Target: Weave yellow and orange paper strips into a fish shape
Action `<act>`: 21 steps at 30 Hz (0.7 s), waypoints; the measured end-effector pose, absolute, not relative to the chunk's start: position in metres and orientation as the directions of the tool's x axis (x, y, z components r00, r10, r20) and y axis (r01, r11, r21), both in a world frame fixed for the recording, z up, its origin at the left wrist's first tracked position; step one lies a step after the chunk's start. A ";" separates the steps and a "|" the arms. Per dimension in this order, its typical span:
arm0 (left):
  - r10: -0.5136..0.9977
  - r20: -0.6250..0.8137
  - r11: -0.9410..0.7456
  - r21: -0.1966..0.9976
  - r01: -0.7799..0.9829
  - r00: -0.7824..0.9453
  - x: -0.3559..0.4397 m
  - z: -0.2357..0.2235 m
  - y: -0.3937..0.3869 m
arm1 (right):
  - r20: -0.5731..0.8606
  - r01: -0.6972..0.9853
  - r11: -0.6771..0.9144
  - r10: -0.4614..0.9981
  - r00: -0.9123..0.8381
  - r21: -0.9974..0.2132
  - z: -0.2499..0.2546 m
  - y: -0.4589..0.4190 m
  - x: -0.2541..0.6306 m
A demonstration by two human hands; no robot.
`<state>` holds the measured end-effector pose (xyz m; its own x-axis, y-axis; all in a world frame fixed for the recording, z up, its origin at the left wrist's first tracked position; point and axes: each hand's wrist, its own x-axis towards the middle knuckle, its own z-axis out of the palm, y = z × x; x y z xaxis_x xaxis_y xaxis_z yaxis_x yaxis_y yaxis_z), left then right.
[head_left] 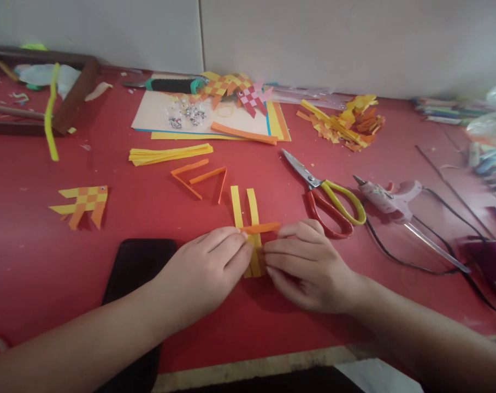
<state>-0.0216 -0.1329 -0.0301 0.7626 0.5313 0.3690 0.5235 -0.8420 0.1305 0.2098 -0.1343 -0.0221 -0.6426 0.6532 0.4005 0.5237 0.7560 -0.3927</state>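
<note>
Two yellow paper strips (253, 205) stand side by side, pointing away from me, with an orange paper strip (266, 227) lying across them. My left hand (215, 262) is closed on the left part of the strips, its fingertips pressed together at the crossing. At the right edge of the yellow strips, my right hand (309, 265) has its fingers bent and close together, touching the paper; its thumb tip is partly hidden. Just beyond lie two folded orange strips (209, 177) and a stack of yellow strips (170, 154). A woven paper fish (86, 203) rests at the left.
Scissors (317, 191) and a glue gun (391, 199) with its black cord lie to the right. A black phone (139, 273) sits under my left forearm. Paper sheets (149, 112), a cutter (174, 85), paper scraps (354, 123) and a wooden tray (78, 93) line the back.
</note>
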 end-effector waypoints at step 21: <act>0.507 0.410 -0.853 0.110 0.510 0.758 -0.021 -0.025 -0.131 | 0.347 0.608 0.714 0.700 -0.625 -0.346 -0.025 -0.133 0.212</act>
